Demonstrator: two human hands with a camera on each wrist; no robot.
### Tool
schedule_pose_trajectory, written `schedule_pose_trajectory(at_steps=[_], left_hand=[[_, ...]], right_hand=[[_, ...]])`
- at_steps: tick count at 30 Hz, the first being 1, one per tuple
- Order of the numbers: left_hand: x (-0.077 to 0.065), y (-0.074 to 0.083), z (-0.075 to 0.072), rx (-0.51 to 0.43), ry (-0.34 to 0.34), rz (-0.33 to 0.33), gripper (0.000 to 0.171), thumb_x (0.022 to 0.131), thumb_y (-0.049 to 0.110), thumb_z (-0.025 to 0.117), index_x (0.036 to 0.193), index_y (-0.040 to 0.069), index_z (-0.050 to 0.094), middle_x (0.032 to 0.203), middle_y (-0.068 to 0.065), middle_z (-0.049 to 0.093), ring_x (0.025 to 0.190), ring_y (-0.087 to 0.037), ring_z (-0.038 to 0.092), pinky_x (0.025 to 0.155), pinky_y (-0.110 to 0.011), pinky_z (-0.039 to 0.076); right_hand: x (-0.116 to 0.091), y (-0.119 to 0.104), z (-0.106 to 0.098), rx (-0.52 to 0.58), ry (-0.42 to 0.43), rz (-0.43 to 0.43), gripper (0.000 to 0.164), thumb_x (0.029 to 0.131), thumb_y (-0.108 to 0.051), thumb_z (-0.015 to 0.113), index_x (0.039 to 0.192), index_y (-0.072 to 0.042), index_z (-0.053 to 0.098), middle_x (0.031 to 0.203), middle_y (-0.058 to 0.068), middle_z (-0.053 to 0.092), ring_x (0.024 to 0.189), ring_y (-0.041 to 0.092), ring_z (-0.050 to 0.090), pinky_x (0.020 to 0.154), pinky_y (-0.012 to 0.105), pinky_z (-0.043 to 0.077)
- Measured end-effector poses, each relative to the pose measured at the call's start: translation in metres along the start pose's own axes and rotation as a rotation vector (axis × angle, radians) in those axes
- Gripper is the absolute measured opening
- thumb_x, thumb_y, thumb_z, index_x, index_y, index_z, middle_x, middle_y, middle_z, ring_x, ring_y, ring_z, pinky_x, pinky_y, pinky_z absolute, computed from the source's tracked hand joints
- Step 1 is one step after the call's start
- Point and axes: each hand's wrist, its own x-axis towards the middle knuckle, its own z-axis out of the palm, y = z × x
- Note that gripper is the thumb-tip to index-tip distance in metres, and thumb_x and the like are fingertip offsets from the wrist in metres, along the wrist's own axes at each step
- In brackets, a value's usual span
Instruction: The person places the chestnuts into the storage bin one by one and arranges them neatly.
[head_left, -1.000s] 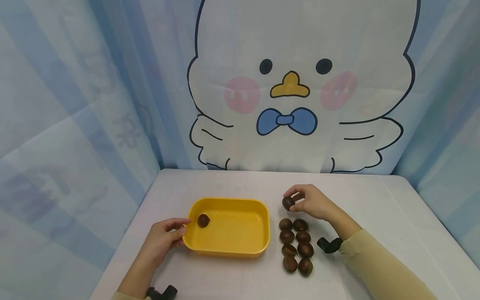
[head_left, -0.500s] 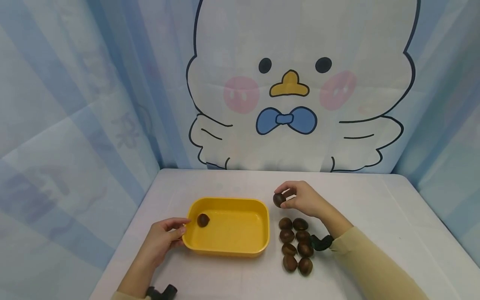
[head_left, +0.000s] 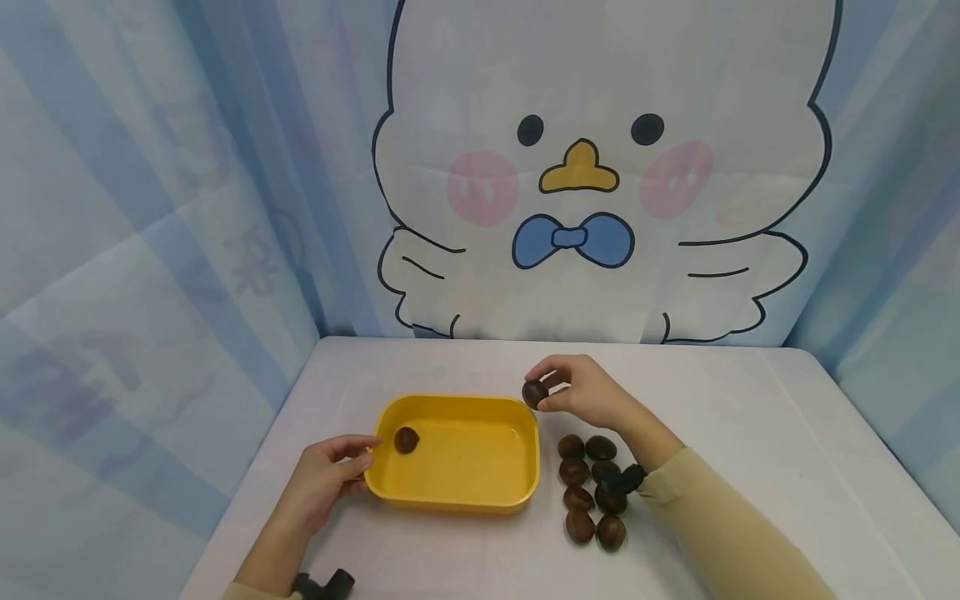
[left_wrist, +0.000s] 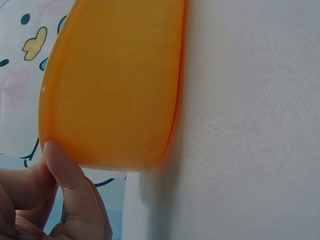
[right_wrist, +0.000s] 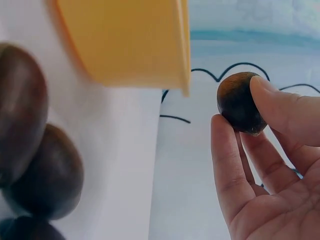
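Note:
My left hand [head_left: 326, 475] pinches the left rim of a shallow yellow tray [head_left: 472, 497]; in the left wrist view a fingertip lies against the tray's edge. Inside the tray, near its left end, sits one brown chestnut [head_left: 407, 440]. Between thumb and fingertips my right hand [head_left: 588, 392] holds another chestnut [head_left: 535, 394], raised at the tray's back right corner. The right wrist view shows this held chestnut [right_wrist: 242, 102] off the table, beside the tray's wall [right_wrist: 130, 50]. To the right of the tray, several chestnuts [head_left: 579, 527] stand in two columns.
A white table [head_left: 750, 417] bears everything. Behind it hangs a curtain [head_left: 480, 308] with a cartoon chick, and blue-white cloth [head_left: 150, 333] closes off the sides. A dark wrist device [head_left: 626, 479] on the right arm overlaps the chestnut columns in the head view.
My right hand has carried its chestnut leftward and slightly back, from behind the columns to the tray's back right corner. The left hand and the tray have stayed put.

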Motion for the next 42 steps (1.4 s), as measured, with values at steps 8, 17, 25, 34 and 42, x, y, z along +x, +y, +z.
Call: schedule_pose_trajectory(at_steps=[8,17,25,34,42], left_hand=[[0.0,0.0,0.0,-0.004,0.0,0.006,0.03,0.102,0.005,0.071,0.131,-0.001,0.074,0.107,-0.007,0.066,0.077,-0.02,0.064,0.067,-0.024,0.062],[0.001,-0.001,-0.001,-0.015,-0.003,0.005,0.03,0.102,0.005,0.071,0.132,-0.001,0.074,0.108,-0.007,0.066,0.078,-0.02,0.063,0.067,-0.023,0.062],[0.002,-0.003,0.0,-0.017,-0.007,0.007,0.03,0.102,0.005,0.071,0.131,-0.001,0.074,0.11,-0.008,0.066,0.079,-0.02,0.064,0.068,-0.024,0.063],[0.001,-0.002,-0.001,-0.014,-0.006,0.003,0.03,0.102,0.005,0.071,0.131,0.0,0.074,0.11,-0.008,0.067,0.081,-0.021,0.064,0.069,-0.024,0.063],[0.0,-0.002,0.0,-0.003,0.001,0.006,0.028,0.102,0.002,0.069,0.129,0.001,0.075,0.109,-0.009,0.067,0.081,-0.021,0.065,0.07,-0.024,0.063]], right_hand=[[0.005,-0.015,0.007,0.016,-0.014,-0.016,0.037,0.09,0.0,0.082,0.12,-0.02,0.077,0.125,0.005,0.076,0.113,0.025,0.073,0.101,0.047,0.063],[0.016,-0.036,0.019,0.034,-0.038,-0.046,0.037,0.09,0.003,0.082,0.119,-0.02,0.077,0.124,0.005,0.076,0.113,0.025,0.073,0.099,0.043,0.065],[0.022,-0.041,0.029,0.036,-0.057,-0.055,0.038,0.089,0.004,0.081,0.118,-0.022,0.078,0.122,0.003,0.077,0.113,0.024,0.072,0.101,0.044,0.064],[0.031,-0.048,0.041,0.049,-0.082,-0.083,0.038,0.089,0.004,0.082,0.116,-0.021,0.079,0.12,0.002,0.077,0.111,0.024,0.072,0.098,0.042,0.065],[0.037,-0.06,0.053,0.066,-0.108,-0.097,0.037,0.089,0.005,0.082,0.116,-0.02,0.079,0.118,0.003,0.077,0.109,0.023,0.071,0.098,0.041,0.065]])
